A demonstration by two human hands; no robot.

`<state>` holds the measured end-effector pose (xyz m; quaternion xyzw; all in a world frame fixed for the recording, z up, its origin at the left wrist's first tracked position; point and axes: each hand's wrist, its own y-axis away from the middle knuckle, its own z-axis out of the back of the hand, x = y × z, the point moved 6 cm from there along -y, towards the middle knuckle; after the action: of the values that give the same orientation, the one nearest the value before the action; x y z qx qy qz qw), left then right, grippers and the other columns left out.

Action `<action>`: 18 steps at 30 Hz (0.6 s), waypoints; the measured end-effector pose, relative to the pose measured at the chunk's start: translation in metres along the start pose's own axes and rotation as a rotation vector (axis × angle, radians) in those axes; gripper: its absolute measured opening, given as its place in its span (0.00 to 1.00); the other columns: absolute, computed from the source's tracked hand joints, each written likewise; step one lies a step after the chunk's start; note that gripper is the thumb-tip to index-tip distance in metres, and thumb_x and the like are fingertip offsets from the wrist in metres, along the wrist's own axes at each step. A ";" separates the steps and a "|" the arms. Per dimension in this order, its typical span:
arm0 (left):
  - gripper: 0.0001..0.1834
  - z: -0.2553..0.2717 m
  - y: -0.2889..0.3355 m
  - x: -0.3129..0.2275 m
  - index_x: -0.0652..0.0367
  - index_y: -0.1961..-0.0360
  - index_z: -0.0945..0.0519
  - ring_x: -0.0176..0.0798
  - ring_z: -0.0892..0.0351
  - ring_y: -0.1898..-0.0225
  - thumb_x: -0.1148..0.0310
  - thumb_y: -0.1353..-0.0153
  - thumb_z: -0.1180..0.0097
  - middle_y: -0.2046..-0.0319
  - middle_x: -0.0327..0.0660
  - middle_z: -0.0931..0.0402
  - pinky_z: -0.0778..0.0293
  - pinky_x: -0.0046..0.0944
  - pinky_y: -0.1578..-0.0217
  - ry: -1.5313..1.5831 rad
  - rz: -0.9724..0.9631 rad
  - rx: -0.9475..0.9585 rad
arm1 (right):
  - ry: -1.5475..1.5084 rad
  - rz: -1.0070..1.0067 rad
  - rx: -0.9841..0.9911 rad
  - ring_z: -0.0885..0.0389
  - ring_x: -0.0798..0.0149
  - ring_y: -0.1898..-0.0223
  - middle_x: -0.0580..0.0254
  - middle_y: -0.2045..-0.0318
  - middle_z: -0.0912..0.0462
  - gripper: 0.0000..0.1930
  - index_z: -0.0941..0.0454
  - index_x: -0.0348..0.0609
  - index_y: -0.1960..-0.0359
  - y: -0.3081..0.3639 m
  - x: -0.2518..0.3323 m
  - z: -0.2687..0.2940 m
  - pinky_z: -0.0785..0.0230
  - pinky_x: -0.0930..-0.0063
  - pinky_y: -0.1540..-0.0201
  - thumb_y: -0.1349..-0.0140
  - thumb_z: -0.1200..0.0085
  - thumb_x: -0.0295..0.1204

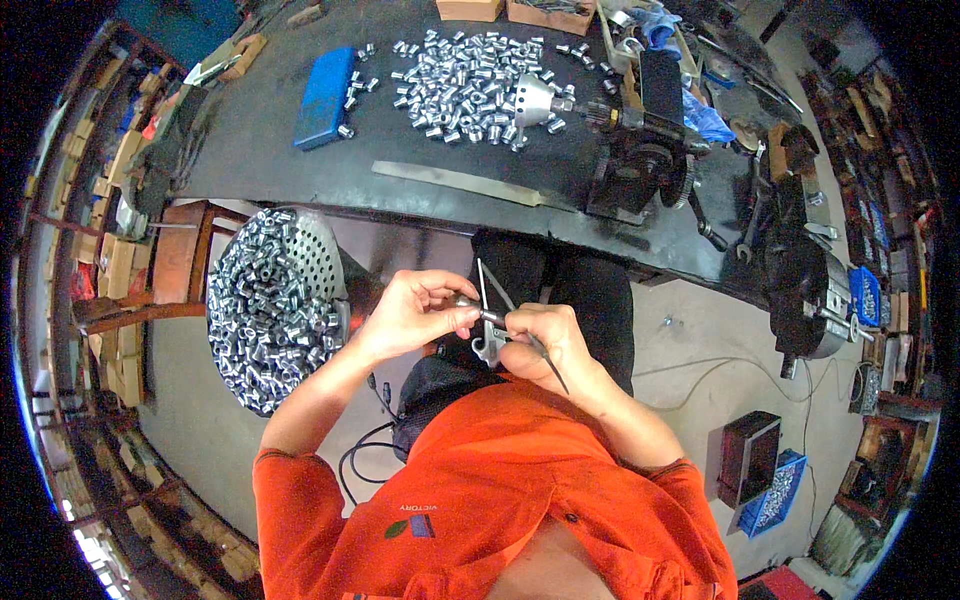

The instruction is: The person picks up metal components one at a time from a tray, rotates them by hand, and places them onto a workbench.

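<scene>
My left hand (425,312) pinches a small, dark metal piece (466,300) between thumb and fingertips, in front of my lap. Close beside it, my right hand (545,342) is closed around a slender metal tool (488,343). Two thin, pointed arms stick up from this tool, and a hooked silvery part shows below them; its exact kind is unclear. A thin dark tip (556,374) pokes out below my right fingers. Left of my left forearm, a perforated metal bowl (318,255) is heaped with short shiny metal sleeves (265,320).
Ahead, a dark workbench (240,150) carries a pile of metal sleeves (460,85), a blue box (325,98), a flat metal bar (450,182) and a hand-cranked machine (645,165). A blue crate (775,495) and cables lie on the floor; shelves line both sides.
</scene>
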<state>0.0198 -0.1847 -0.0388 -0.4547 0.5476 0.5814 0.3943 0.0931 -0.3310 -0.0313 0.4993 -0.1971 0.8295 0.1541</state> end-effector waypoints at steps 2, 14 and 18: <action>0.08 -0.001 0.000 -0.003 0.68 0.63 0.24 0.33 0.21 0.68 0.78 0.44 0.42 0.69 0.42 0.22 0.24 0.31 0.65 0.006 -0.065 0.024 | -0.058 0.012 -0.011 0.29 0.54 0.84 0.56 0.84 0.30 0.08 0.32 0.40 0.83 0.002 -0.007 -0.002 0.39 0.66 0.80 0.59 0.44 0.28; 0.11 0.028 -0.006 -0.026 0.59 0.72 0.26 0.47 0.26 0.76 0.76 0.61 0.41 0.76 0.42 0.32 0.30 0.41 0.76 -0.929 -0.455 -0.371 | -0.108 0.262 0.046 0.39 0.56 0.85 0.60 0.86 0.41 0.19 0.43 0.43 0.86 0.023 0.044 0.023 0.50 0.66 0.83 0.55 0.44 0.36; 0.12 0.025 -0.006 -0.025 0.57 0.72 0.25 0.50 0.25 0.75 0.74 0.61 0.40 0.74 0.41 0.29 0.28 0.46 0.75 -1.002 -0.476 -0.376 | -0.124 0.300 0.050 0.39 0.57 0.85 0.60 0.85 0.43 0.21 0.44 0.43 0.85 0.021 0.049 0.014 0.51 0.65 0.83 0.53 0.44 0.39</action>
<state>0.0304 -0.1584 -0.0167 -0.2970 0.0648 0.7081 0.6373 0.0719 -0.3526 0.0149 0.5181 -0.2577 0.8156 0.0037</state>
